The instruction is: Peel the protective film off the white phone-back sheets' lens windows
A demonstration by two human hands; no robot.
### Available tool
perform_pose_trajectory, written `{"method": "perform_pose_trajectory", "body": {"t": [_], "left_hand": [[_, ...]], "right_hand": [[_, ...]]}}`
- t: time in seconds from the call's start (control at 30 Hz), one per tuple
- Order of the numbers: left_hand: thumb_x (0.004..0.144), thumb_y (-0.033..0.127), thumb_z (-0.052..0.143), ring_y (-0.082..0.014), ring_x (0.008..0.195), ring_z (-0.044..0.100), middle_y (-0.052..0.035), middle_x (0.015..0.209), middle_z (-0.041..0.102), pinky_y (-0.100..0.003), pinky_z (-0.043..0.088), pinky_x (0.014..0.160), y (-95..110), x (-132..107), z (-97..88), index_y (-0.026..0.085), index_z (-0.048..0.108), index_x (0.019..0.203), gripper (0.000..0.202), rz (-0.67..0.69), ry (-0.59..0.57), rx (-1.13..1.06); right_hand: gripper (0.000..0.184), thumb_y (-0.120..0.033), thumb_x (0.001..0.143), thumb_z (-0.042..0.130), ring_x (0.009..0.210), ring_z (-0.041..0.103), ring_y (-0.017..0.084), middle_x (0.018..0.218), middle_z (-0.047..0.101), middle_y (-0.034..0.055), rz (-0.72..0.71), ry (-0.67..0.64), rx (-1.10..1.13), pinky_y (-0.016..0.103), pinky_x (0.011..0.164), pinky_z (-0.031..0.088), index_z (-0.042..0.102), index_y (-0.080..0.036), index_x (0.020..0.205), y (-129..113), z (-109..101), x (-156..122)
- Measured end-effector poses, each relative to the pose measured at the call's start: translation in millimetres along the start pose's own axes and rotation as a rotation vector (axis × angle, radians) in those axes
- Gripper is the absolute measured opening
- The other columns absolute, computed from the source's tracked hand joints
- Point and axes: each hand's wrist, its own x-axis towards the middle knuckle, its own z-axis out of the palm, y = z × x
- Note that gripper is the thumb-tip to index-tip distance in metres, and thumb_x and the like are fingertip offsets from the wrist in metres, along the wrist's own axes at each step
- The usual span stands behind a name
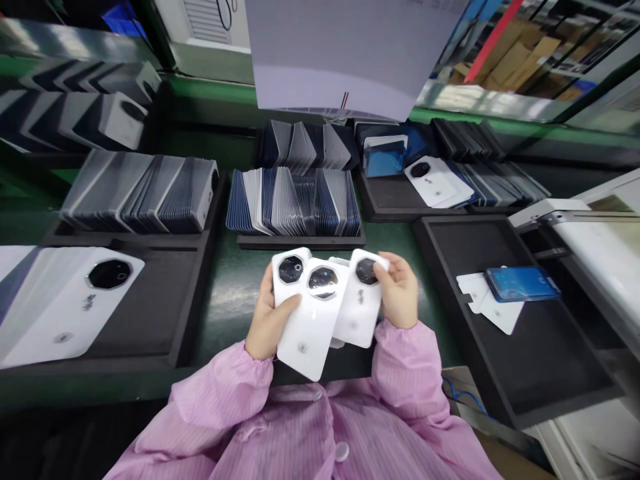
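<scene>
My left hand (274, 320) grips a small fan of white phone back covers (311, 333), its thumb lying across the front one. Each cover has a dark eight-sided camera window near its top. Between the thumb and fingers of my right hand (400, 290) is another white phone back cover (356, 313), held by its upper right corner. Its left edge overlaps the covers in my left hand. Parts of further white pieces show behind them; how many I cannot tell. Both hands are above the green bench top (235, 287), close to my body.
Ahead stands a dark rack (300, 241) of upright blue, grey and white panels. More panels fill the trays (193, 300) at left. A right-hand tray (560, 363) bears a blue-filmed phone (523, 285) on white pieces. A white sheet (340, 60) hangs above the bench.
</scene>
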Motion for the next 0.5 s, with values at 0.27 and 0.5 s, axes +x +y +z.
{"method": "perform_pose_trajectory", "body": {"t": [0.27, 0.5], "left_hand": [[0.079, 0.032, 0.071, -0.0285, 0.122, 0.056, -0.0077, 0.143, 0.05, -0.042, 0.052, 0.094, -2, 2, -5.4, 0.037, 0.024, 0.145, 0.082, 0.198, 0.105, 0.083], [0.076, 0.034, 0.073, -0.0289, 0.127, 0.052, -0.0097, 0.145, 0.048, -0.042, 0.046, 0.102, -9, -1, 0.1, 0.031, 0.025, 0.147, 0.086, 0.111, 0.054, 0.045]], "right_hand": [[0.024, -0.03, 0.08, 0.065, 0.11, 0.056, 0.027, 0.115, 0.059, 0.0113, -0.477, -0.08, -0.482, 0.048, 0.092, 0.049, 0.063, -0.021, 0.103, 4, 34, -28], [0.051, -0.03, 0.076, 0.074, 0.08, 0.068, 0.017, 0.091, 0.07, 0.0022, -0.026, -0.381, 0.126, 0.031, 0.071, 0.057, 0.052, -0.026, 0.121, -9, 36, -33]]}}
